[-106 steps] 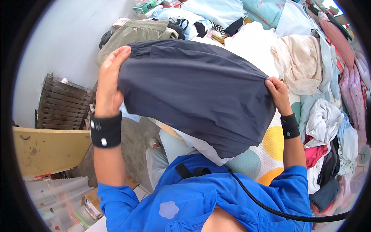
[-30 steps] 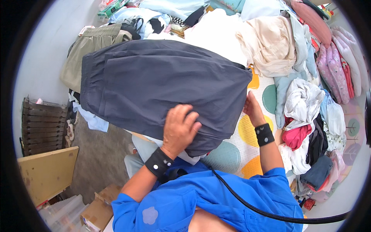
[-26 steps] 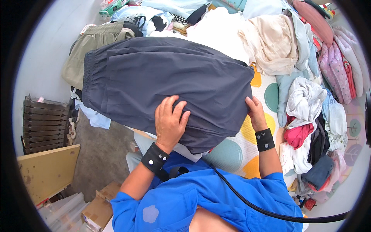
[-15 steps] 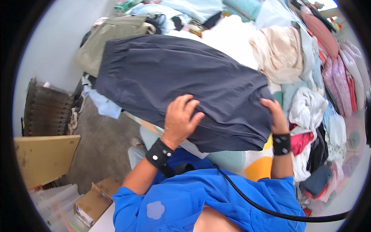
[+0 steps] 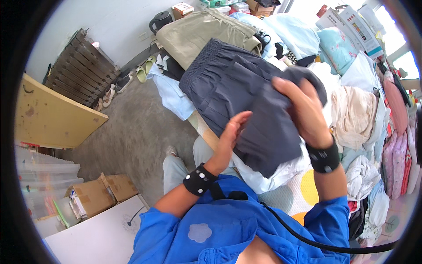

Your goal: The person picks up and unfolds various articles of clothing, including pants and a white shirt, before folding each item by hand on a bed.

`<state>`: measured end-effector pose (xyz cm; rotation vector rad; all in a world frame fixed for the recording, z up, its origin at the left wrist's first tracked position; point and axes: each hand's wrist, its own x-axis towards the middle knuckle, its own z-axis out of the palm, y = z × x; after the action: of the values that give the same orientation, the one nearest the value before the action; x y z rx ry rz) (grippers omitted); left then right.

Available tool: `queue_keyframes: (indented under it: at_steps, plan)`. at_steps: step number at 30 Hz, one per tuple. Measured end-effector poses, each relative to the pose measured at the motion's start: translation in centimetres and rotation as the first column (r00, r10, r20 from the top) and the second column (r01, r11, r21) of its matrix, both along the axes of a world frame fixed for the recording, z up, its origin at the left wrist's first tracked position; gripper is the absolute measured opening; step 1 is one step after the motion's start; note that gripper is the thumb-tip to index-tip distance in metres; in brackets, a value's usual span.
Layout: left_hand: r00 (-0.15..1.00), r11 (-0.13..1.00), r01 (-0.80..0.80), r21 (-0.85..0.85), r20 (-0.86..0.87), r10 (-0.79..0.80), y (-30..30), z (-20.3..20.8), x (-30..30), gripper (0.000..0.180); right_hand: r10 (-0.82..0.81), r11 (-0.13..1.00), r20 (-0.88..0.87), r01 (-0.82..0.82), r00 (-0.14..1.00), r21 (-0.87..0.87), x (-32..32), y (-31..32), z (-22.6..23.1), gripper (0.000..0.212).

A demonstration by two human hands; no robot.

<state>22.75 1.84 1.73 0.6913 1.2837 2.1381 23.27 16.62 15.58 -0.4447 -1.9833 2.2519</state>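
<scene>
A pair of dark grey trousers (image 5: 233, 88) with a gathered elastic waistband lies across the bed in front of me, waistband at the far left. My right hand (image 5: 307, 114) grips the leg end, which is lifted and doubled back toward the waist; the cloth there is smeared by motion. At the near edge, my left hand (image 5: 229, 138) has its fingers stretched out, close against the fabric; whether it touches is unclear. Beyond the waistband lies a folded khaki garment (image 5: 206, 28).
Heaped clothes surround the trousers, among them a cream garment (image 5: 355, 116) and a white crumpled one (image 5: 362, 174) at the right. A light blue cloth (image 5: 171, 94) hangs over the bed's left edge. Cardboard boxes (image 5: 94, 196) and a yellow panel (image 5: 57, 114) stand at the left.
The trousers' right end has been raised and folded leftward by my right hand. My left hand has come off the top of the cloth to its near edge. The view has shifted.
</scene>
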Motion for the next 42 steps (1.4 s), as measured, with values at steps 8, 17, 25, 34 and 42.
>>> queue_keyframes:
  at_steps: [8,17,25,34,42]
  plan:
    - [0.654,0.910,-0.350,0.224,0.754,0.066,-3.8,-1.9,-3.7,0.066,0.537,0.578,-0.262,-0.123,0.802,0.807,-13.2,-0.8,-8.5,0.021]
    - [0.678,0.766,-0.605,-0.220,0.363,0.639,-0.7,-3.0,-4.8,0.059,0.207,-0.019,-0.206,0.214,0.956,0.977,-7.8,3.2,-8.5,0.066]
    - [0.465,0.738,-0.667,-0.101,0.718,0.518,-2.6,-5.6,-4.3,0.035,0.036,0.044,-0.123,0.121,0.992,0.992,-8.4,6.8,-11.2,0.050]
    - [0.689,0.816,-0.516,-0.261,0.439,0.576,-1.7,-5.7,-1.4,0.049,0.046,0.053,0.057,-0.060,0.997,0.997,-11.2,6.9,-10.9,0.059]
    - [0.591,0.903,-0.404,-0.143,0.714,0.377,-2.4,-8.7,-3.0,0.043,0.143,0.274,0.536,-0.553,0.832,0.787,-11.8,4.6,-6.6,0.058]
